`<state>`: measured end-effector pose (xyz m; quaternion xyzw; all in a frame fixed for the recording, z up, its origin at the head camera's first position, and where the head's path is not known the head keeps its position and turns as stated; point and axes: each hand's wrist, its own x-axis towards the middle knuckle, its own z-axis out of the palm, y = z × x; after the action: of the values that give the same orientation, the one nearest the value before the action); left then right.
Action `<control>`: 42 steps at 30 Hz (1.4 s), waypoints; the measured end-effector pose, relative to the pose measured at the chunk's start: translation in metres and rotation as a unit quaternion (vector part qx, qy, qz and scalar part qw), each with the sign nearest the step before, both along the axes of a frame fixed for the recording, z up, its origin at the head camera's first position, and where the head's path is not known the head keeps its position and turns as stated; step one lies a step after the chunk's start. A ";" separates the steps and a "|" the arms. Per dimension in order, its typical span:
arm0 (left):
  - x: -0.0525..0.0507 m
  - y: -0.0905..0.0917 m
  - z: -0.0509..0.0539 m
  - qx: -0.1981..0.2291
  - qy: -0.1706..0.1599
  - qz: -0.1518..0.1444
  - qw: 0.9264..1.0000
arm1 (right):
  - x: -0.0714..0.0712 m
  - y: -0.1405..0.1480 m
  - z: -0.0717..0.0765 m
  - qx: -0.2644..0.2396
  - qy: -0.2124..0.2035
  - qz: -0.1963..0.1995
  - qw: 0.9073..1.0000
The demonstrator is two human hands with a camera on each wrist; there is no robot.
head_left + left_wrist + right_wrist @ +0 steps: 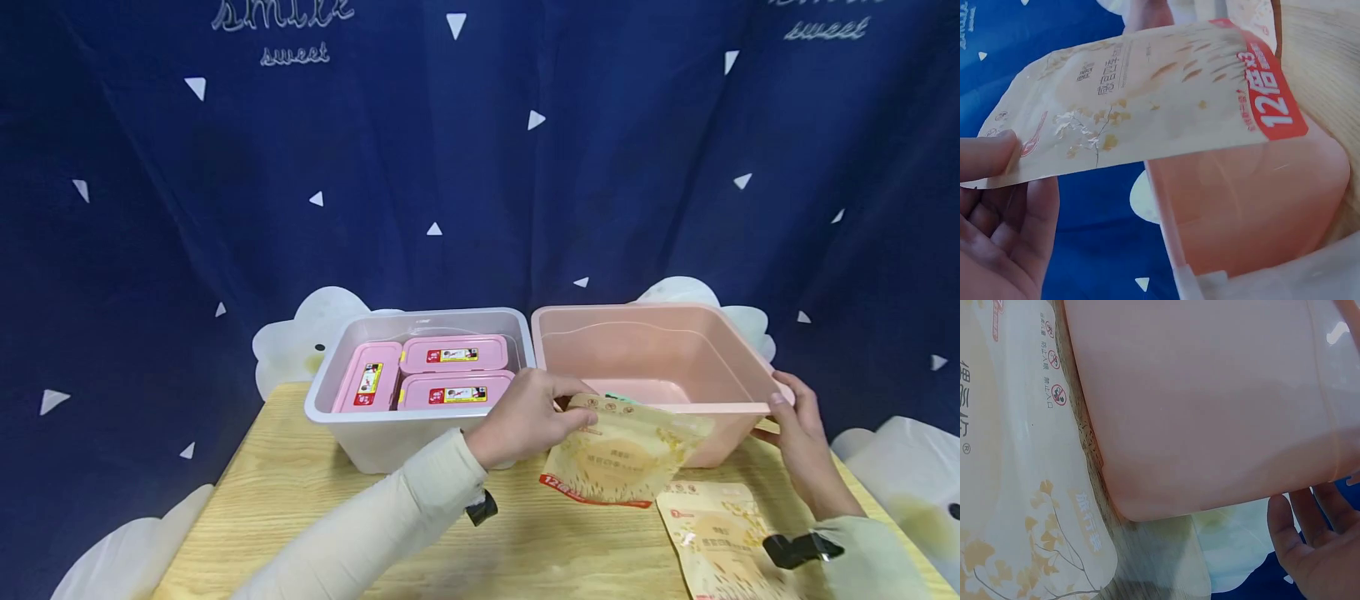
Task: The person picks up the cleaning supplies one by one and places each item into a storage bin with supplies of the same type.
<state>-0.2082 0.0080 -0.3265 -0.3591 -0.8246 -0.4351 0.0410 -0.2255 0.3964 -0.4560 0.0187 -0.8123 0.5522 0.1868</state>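
My left hand (pixel 528 417) pinches the top corner of a cream pouch (pixel 618 454) between thumb and fingers, in front of the pink bin (pixel 720 408). In the left wrist view the thumb lies on the pouch's printed face (pixel 1147 94), and its red-edged end points away from the hand. At the bin's right front corner my right hand (pixel 806 442) grips the rim. Its fingers touch the bin wall (pixel 1210 412) in the right wrist view. A second cream pouch (pixel 720 542) lies flat on the table below that corner. Something green shows partly inside the bin, mostly hidden.
A white bin (pixel 420 433) stands left of the pink one, holding several pink lidded boxes (pixel 453 354). Both bins sit on a wooden table (pixel 300 500). Behind hangs a dark blue curtain (pixel 420 167) with white triangles.
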 end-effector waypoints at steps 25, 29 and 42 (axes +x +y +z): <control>-0.047 0.006 0.050 0.036 0.028 0.050 0.998 | 0.001 0.004 -0.004 0.000 -0.005 -0.010 1.000; -0.056 0.008 0.052 0.042 0.035 0.057 0.997 | 0.002 0.004 -0.003 0.002 -0.010 -0.012 1.000; -0.071 0.016 0.075 0.037 0.028 0.084 0.995 | -0.001 0.000 0.000 0.038 -0.022 -0.025 0.999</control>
<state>-0.2795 0.0237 -0.2519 -0.2986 -0.8337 -0.4504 0.1138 -0.2263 0.3966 -0.4564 -0.0067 -0.8367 0.5167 0.1815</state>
